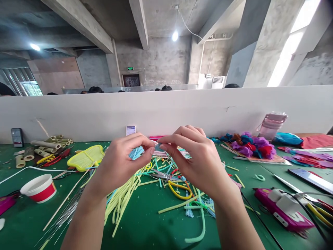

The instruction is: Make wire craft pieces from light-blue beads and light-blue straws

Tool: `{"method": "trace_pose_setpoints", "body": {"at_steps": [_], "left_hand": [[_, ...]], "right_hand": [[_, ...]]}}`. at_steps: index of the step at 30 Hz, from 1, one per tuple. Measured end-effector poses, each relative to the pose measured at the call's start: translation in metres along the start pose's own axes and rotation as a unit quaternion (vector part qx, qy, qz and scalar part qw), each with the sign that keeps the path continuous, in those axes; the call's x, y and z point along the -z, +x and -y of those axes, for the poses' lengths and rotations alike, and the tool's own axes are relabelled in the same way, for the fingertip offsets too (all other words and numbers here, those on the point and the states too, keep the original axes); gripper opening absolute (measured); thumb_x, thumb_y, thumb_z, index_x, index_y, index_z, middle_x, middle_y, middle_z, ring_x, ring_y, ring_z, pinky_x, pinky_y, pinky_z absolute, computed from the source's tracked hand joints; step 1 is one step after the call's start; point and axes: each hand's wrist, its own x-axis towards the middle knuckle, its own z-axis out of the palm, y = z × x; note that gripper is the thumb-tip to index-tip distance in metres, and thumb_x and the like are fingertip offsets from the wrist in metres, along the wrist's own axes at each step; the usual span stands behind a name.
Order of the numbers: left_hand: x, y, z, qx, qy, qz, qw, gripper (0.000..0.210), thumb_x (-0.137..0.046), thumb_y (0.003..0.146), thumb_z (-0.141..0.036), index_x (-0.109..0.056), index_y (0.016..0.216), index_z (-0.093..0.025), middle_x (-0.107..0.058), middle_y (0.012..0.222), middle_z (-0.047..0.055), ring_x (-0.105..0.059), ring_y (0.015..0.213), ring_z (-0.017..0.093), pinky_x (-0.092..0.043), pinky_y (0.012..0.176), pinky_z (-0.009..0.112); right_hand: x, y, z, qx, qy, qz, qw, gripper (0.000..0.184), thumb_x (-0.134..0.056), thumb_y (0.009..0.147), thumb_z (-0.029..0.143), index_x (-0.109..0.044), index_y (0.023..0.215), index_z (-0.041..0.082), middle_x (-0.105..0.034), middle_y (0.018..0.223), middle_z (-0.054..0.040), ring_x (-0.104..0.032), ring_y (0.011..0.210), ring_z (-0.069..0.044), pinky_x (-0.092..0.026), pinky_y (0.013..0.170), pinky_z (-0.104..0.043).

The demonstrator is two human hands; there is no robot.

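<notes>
My left hand [125, 159] and my right hand [194, 156] are raised above the middle of the green table [145, 222], fingertips almost meeting. Both pinch a small light-blue piece [157, 147] between thumb and forefinger; fingers cover most of it and its exact kind is hard to make out. Beneath them lie pale yellow-green strips [127, 198] in a loose bundle, scissors with yellow handles [179, 194], and blue tassels [189, 211]. A bent pale green tube [201, 229] rests nearer to me.
Left are a paper cup [43, 194], a yellow butterfly-shaped mesh [87, 158], bamboo pieces [49, 149] and thin wires [69, 205]. Right are crumpled coloured paper [249, 146], a pink bottle [273, 125], a magenta power strip [283, 211] and a phone [312, 178]. A white partition [166, 111] stands behind.
</notes>
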Motion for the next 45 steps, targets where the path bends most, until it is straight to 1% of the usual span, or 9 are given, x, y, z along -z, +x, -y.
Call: {"method": "trace_pose_setpoints", "body": {"at_steps": [8, 12, 16, 21, 30, 36, 39, 42, 45], "left_hand": [[-0.003, 0.000, -0.001, -0.065, 0.060, -0.038, 0.995, 0.010, -0.059, 0.091, -0.010, -0.060, 0.086, -0.018, -0.065, 0.083, -0.001, -0.058, 0.077, 0.012, -0.044, 0.073, 0.025], [-0.005, 0.004, 0.000, -0.011, 0.034, -0.070, 0.997, 0.008, -0.061, 0.090, -0.016, -0.061, 0.082, -0.019, -0.065, 0.079, -0.002, -0.060, 0.075, 0.013, -0.045, 0.072, 0.025], [-0.005, 0.006, 0.005, 0.058, -0.012, -0.054, 0.997, 0.011, -0.060, 0.092, -0.025, -0.063, 0.083, -0.019, -0.064, 0.078, -0.002, -0.059, 0.072, 0.013, -0.045, 0.070, 0.025], [-0.004, 0.006, 0.006, 0.114, -0.091, -0.001, 0.989, 0.024, -0.055, 0.098, -0.038, -0.067, 0.089, -0.020, -0.066, 0.080, 0.000, -0.060, 0.075, 0.014, -0.045, 0.068, 0.025], [-0.007, 0.006, 0.004, 0.105, -0.106, -0.004, 0.989, 0.026, -0.055, 0.099, -0.040, -0.067, 0.088, -0.019, -0.068, 0.080, 0.001, -0.061, 0.077, 0.014, -0.046, 0.069, 0.025], [-0.008, 0.008, 0.002, 0.105, -0.116, -0.004, 0.988, 0.027, -0.056, 0.099, -0.040, -0.067, 0.086, -0.019, -0.066, 0.081, 0.000, -0.061, 0.078, 0.014, -0.047, 0.072, 0.025], [-0.010, 0.008, 0.004, 0.106, -0.124, -0.003, 0.987, 0.029, -0.054, 0.100, -0.042, -0.068, 0.088, -0.019, -0.067, 0.082, 0.002, -0.063, 0.081, 0.015, -0.049, 0.076, 0.027], [-0.010, 0.008, 0.008, 0.106, -0.170, -0.005, 0.980, 0.035, -0.047, 0.103, -0.045, -0.071, 0.100, -0.020, -0.073, 0.091, 0.005, -0.067, 0.087, 0.016, -0.051, 0.082, 0.029], [-0.011, 0.010, 0.014, 0.119, -0.228, 0.010, 0.966, 0.036, -0.048, 0.102, -0.046, -0.072, 0.107, -0.019, -0.075, 0.102, 0.009, -0.070, 0.093, 0.017, -0.053, 0.086, 0.030]], "right_hand": [[-0.001, 0.001, 0.002, -0.008, 0.020, -0.013, 1.000, 0.016, -0.059, 0.098, 0.022, -0.074, 0.105, 0.021, -0.068, 0.085, -0.0018, -0.059, 0.080, -0.016, -0.041, 0.081, -0.033], [0.004, 0.003, -0.001, -0.104, 0.097, -0.014, 0.990, 0.019, -0.058, 0.099, 0.029, -0.074, 0.104, 0.021, -0.074, 0.089, -0.0009, -0.065, 0.080, -0.015, -0.044, 0.073, -0.029], [0.010, 0.004, -0.006, -0.192, 0.137, 0.036, 0.971, 0.025, -0.058, 0.098, 0.038, -0.076, 0.089, 0.022, -0.073, 0.075, 0.0019, -0.063, 0.069, -0.013, -0.043, 0.065, -0.027], [0.005, 0.006, -0.009, -0.204, 0.165, 0.046, 0.964, 0.025, -0.060, 0.096, 0.038, -0.074, 0.086, 0.021, -0.073, 0.077, 0.0021, -0.064, 0.073, -0.012, -0.044, 0.067, -0.026], [0.002, 0.006, -0.009, -0.183, 0.203, 0.048, 0.961, 0.017, -0.062, 0.094, 0.032, -0.073, 0.086, 0.021, -0.074, 0.081, 0.0026, -0.067, 0.077, -0.013, -0.048, 0.070, -0.026], [-0.002, 0.006, -0.008, -0.170, 0.183, 0.020, 0.968, 0.013, -0.063, 0.090, 0.025, -0.070, 0.080, 0.020, -0.068, 0.071, 0.0046, -0.060, 0.065, -0.010, -0.044, 0.062, -0.025], [-0.004, 0.006, -0.009, -0.163, 0.170, 0.002, 0.972, 0.012, -0.063, 0.089, 0.022, -0.067, 0.077, 0.020, -0.066, 0.069, 0.0048, -0.059, 0.065, -0.010, -0.045, 0.065, -0.026], [-0.007, 0.007, -0.012, -0.175, 0.173, -0.056, 0.968, 0.013, -0.065, 0.087, 0.024, -0.066, 0.075, 0.020, -0.067, 0.070, 0.0029, -0.060, 0.068, -0.012, -0.046, 0.068, -0.028], [-0.013, 0.010, -0.020, -0.218, 0.235, -0.128, 0.939, 0.016, -0.065, 0.089, 0.031, -0.068, 0.078, 0.020, -0.069, 0.072, 0.0003, -0.063, 0.070, -0.014, -0.049, 0.069, -0.030]]}}
